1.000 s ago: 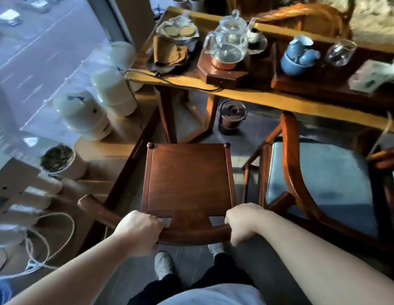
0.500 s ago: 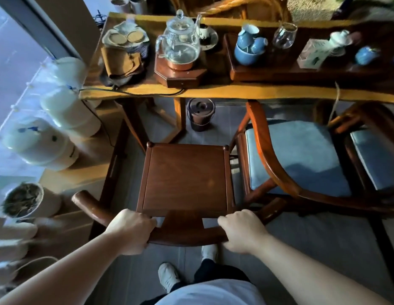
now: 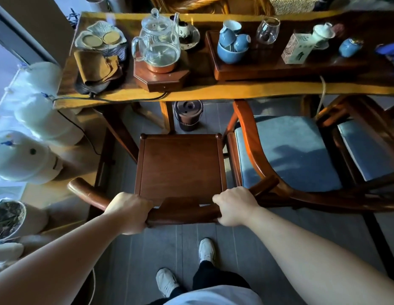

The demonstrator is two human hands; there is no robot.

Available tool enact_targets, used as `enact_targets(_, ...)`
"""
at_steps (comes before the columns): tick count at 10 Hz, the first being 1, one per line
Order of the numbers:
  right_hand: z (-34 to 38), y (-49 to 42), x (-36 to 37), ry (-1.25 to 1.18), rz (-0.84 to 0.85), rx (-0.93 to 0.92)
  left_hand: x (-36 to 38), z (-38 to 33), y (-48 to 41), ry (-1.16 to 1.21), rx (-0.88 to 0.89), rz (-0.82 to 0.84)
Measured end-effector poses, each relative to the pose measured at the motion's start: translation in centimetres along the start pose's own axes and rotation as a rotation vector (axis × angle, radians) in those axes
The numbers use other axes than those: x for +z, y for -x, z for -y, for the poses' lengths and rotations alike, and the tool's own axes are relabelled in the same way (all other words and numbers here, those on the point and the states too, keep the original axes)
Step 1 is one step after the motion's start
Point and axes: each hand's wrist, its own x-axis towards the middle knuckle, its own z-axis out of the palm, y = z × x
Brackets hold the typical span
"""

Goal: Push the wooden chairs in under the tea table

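We record dim, bluish light entering from the window (image 3: 7,69) at left. The white jars (image 3: 26,155) there are overexposed and soft. Wide-angle bending curves the tea table (image 3: 213,91) edge.

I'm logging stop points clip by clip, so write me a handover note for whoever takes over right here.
Left hand and right hand: both shut on the curved back rail of the bare wooden chair.
That chair stands in front of the tea table, its seat fully outside the table edge.
Beside it on the right, the blue-cushioned chair has only its front under the table; a second cushioned chair stands further right.
Done: grip taken.
Left: push this chair in, then the others.
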Motion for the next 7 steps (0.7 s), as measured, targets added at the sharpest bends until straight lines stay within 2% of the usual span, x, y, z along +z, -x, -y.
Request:
enact_targets(2,-0.6,-1.1,-0.3,-0.027,-0.013,0.025,-1.9,0.3,-0.9,0.001,-0.004,0.028)
enact_targets(4,-1.0,-1.2,-1.6,-0.067,0.12,-0.031,-2.4,0.3,-0.2,0.107,0.037,0.049)
enact_targets(5,-1.2,-1.2,-2.8,-0.084,0.041,-0.102,-3.3,0.4,0.6,0.157,0.049,-0.013)
enact_targets(6,-2.2,-2.6,-5.4,-0.077,-0.092,-0.152,-5.9,1.0,0.4,0.108,0.04,-0.233)
enact_targets(7,-3.1,-3.7,-8.5,0.041,-0.185,-0.14,-9.1,1.4,-0.1,-0.004,-0.006,-0.365)
